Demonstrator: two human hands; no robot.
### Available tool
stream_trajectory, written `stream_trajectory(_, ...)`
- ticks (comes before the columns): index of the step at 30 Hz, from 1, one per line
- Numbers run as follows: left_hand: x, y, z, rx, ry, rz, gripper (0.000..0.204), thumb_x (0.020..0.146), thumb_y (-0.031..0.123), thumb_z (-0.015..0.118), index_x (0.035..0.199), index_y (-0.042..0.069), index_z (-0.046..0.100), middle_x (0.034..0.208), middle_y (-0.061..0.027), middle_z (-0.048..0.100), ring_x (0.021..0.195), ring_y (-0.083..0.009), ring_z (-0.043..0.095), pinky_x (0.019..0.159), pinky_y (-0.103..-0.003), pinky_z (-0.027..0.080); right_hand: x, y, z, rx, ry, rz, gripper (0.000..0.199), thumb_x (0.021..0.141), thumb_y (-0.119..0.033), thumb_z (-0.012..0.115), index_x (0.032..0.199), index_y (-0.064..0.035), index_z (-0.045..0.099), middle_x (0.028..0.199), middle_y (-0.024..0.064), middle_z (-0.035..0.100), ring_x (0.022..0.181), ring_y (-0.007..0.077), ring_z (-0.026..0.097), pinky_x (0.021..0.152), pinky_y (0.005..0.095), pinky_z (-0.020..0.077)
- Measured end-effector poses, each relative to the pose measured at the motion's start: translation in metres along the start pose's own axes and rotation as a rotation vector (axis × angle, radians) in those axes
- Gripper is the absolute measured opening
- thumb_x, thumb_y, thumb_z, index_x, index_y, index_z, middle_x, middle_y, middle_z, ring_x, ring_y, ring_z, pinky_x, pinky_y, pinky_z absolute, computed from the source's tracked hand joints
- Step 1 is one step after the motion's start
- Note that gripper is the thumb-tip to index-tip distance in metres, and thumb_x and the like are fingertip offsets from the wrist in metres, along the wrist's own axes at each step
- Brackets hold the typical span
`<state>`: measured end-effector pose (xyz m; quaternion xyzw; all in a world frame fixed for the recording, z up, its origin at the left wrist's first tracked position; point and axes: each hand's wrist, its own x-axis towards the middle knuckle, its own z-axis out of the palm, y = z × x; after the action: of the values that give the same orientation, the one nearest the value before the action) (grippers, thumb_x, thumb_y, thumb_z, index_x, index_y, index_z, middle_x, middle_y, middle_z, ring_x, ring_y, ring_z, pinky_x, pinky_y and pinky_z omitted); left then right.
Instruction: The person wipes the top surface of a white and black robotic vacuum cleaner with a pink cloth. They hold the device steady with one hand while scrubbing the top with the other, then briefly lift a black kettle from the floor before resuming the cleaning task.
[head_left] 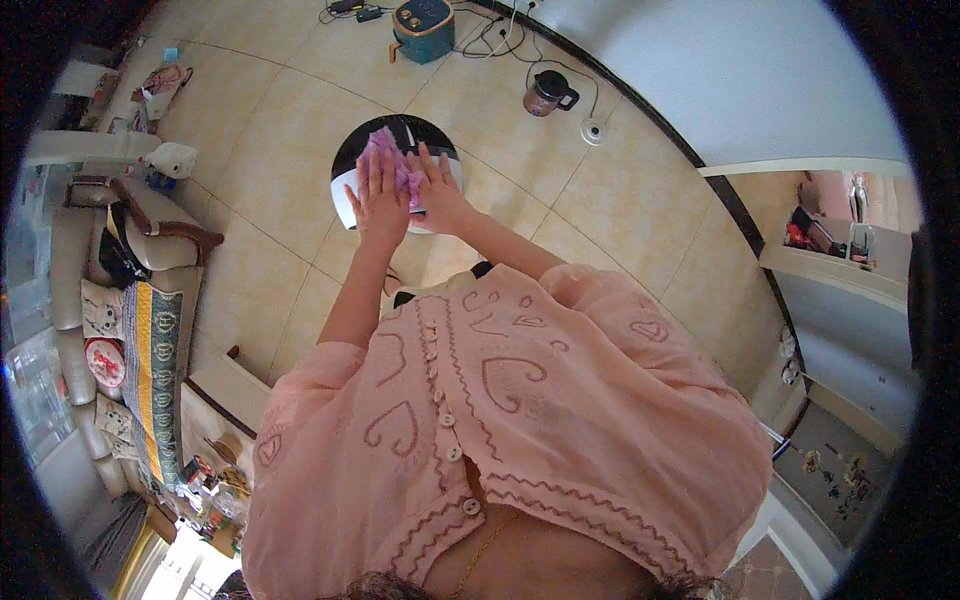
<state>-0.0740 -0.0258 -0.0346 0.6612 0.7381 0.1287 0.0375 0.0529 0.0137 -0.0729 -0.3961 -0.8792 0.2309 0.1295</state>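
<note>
In front of me on the floor stands a rounded appliance (343,207) with a glossy black top and a white lower body; its exact kind I cannot tell. A crumpled purple cloth (380,145) lies across its top. My left hand (381,203) rests flat over the cloth, fingers stretched toward the far side. Beside it, my right hand (441,197) has its fingers extended on the appliance, next to the cloth's right edge. Both palms face down, and their undersides are hidden.
Farther off on the tiled floor are a dark green air fryer (424,32), a dark-lidded jug (546,93) and a round white base (593,131), with loose cables around them. A sofa (70,280) and a wooden-armed seat (165,215) stand left; a pale wall rises right.
</note>
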Motion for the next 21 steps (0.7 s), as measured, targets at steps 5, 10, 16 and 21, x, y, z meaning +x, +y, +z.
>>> stream_trajectory(5,-0.006,0.005,0.006,0.073,0.052,-0.036,0.059,0.087,0.032,0.044,0.139,0.017,0.023,0.146,-0.0023,0.014,0.134,-0.0282,0.013,0.099,-0.063,0.011,-0.016,0.008,-0.027,0.292,0.091,-0.135,0.098,0.065,-0.041,0.071,0.133,0.0068,0.017,0.140,0.0247,0.016,0.130,0.0415,0.012,0.105,0.0522,0.0137)
stream_trajectory(10,-0.006,0.031,-0.002,-0.182,0.189,-0.073,0.063,0.080,0.024,0.054,0.136,0.013,0.028,0.144,-0.0096,0.019,0.132,-0.0313,0.018,0.100,-0.061,0.012,-0.019,0.021,-0.021,0.337,0.076,-0.186,0.080,0.073,-0.029,0.066,0.130,0.0067,0.022,0.138,0.0261,0.019,0.128,0.0405,0.020,0.105,0.0465,0.0205)
stream_trajectory(16,0.021,0.099,0.002,-0.253,0.095,0.071,0.058,0.080,0.022,0.053,0.132,0.003,0.033,0.141,-0.0123,0.025,0.132,-0.0292,0.020,0.104,-0.053,0.012,-0.042,0.053,-0.050,0.497,0.046,0.164,0.064,0.079,-0.017,0.058,0.130,0.0040,0.025,0.132,0.0264,0.031,0.123,0.0381,0.032,0.102,0.0407,0.0280)
stream_trajectory(21,0.038,0.154,0.040,-0.311,-0.101,0.131,0.058,0.085,0.026,0.049,0.133,0.002,0.028,0.141,-0.0138,0.021,0.131,-0.0319,0.018,0.105,-0.052,0.013,-0.097,0.128,-0.089,0.381,0.095,0.401,0.060,0.080,-0.018,0.058,0.128,0.0046,0.031,0.128,0.0255,0.037,0.119,0.0373,0.037,0.100,0.0397,0.0301)
